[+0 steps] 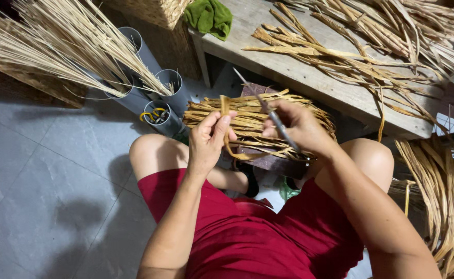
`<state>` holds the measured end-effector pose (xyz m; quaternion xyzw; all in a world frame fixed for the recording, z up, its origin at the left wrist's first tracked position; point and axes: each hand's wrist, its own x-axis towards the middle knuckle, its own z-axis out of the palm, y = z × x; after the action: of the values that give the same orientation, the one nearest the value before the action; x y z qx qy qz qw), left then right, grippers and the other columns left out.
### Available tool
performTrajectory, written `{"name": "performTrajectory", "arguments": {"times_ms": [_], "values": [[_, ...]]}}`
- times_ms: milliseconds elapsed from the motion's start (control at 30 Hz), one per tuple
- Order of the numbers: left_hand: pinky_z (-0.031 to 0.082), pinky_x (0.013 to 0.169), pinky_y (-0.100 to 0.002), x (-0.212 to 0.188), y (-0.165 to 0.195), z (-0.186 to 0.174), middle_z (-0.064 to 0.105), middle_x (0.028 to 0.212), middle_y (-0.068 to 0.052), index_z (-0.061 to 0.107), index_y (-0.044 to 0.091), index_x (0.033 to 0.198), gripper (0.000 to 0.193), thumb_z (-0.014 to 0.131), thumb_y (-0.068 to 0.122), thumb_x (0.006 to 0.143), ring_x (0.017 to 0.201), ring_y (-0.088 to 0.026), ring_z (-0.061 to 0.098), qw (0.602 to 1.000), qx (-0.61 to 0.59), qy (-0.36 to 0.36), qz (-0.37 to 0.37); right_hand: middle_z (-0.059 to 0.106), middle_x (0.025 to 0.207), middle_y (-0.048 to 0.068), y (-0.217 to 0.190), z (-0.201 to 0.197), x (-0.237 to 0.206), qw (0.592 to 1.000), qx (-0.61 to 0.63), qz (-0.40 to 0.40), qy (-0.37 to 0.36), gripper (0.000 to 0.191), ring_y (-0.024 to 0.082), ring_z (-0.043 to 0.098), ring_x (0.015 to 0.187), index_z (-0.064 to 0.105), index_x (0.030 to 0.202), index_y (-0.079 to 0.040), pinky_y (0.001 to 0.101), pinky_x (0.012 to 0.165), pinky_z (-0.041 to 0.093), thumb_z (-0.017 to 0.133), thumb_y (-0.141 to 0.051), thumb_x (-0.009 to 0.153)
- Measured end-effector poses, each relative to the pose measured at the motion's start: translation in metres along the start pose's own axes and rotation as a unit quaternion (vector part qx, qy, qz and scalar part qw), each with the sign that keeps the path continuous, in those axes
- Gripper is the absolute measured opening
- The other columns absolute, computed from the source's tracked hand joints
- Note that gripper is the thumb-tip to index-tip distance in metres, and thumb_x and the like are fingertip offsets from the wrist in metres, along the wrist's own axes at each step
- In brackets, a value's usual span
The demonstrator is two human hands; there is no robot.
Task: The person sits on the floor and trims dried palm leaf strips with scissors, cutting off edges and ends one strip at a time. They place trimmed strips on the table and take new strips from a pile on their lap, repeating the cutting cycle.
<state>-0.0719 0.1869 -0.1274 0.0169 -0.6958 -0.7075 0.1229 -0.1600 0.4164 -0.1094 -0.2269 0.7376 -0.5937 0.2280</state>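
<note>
Left hand [210,140] is what I see first: its thumb and fingers are closed on a flat dried strip [225,109], which stands up between them and then curves down in a loop under the hand. Just to the right, my right hand [298,125] is closed around a thin metal tool [268,112], whose point goes up and left, toward the counter edge. Both hands are in front of a bundle of dried strips [247,116] that lies across a dark block [273,161] between my knees; the held strip belongs to this same bundle area. I sit low in red clothes, with my knees bare. Behind the bundle there is the wooden counter [289,70], and on it lie more loose dried strips [351,57] and a green cloth [209,17] at the corner. To the left, on the grey tiled floor [46,170], stand grey tubes [171,93]; one has scissors with yellow handles [152,114], others hold long pale stalks [56,41]. On the far right hangs another thick bunch of strips [444,206].
</note>
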Motion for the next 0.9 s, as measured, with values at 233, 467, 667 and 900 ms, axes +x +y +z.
{"name": "performTrajectory", "arguments": {"times_ms": [233, 467, 667, 900], "values": [[0.049, 0.068, -0.019, -0.003, 0.003, -0.013, 0.073, 0.089, -0.006, 0.066, 0.001, 0.115, 0.029, 0.049, 0.025, 0.114, 0.071, -0.005, 0.058, 0.982, -0.145, 0.106, 0.049, 0.075, 0.101, 0.004, 0.028, 0.028, 0.009, 0.987, 0.031, 0.026, -0.159, 0.043, 0.012, 0.071, 0.094, 0.061, 0.126, -0.005, 0.0294, 0.086, 0.060, 0.078, 0.000, 0.087], [0.048, 0.076, -0.030, 0.004, -0.002, -0.125, 0.066, 0.091, -0.009, 0.060, 0.002, 0.123, 0.032, 0.056, 0.033, 0.114, 0.083, -0.016, 0.062, 0.884, -0.292, 0.321, 0.177, 0.076, 0.095, 0.016, 0.016, -0.010, 0.005, 0.926, -0.372, 0.019, 0.056, 0.044, 0.026, 0.074, 0.084, 0.065, 0.122, -0.006, 0.0374, 0.076, 0.058, 0.078, -0.007, 0.080], [0.040, 0.055, -0.026, -0.002, -0.028, -0.169, 0.049, 0.072, 0.002, 0.055, 0.011, 0.119, 0.032, 0.058, 0.040, 0.107, 0.059, -0.010, 0.044, 0.837, -0.414, 0.341, 0.108, 0.073, 0.103, 0.019, -0.003, -0.021, -0.008, 0.904, -0.350, -0.124, 0.213, 0.050, 0.031, 0.074, 0.091, 0.061, 0.130, -0.004, 0.0397, 0.079, 0.060, 0.075, -0.001, 0.083], [0.041, 0.048, -0.020, 0.006, -0.067, -0.065, 0.060, 0.075, -0.001, 0.066, 0.000, 0.127, 0.040, 0.064, 0.031, 0.103, 0.057, -0.007, 0.054, 0.954, -0.239, 0.043, -0.176, 0.069, 0.104, 0.012, -0.014, 0.019, -0.012, 0.891, -0.293, -0.343, 0.050, 0.054, 0.030, 0.070, 0.096, 0.058, 0.126, -0.009, 0.0387, 0.085, 0.057, 0.079, 0.002, 0.077]]}}
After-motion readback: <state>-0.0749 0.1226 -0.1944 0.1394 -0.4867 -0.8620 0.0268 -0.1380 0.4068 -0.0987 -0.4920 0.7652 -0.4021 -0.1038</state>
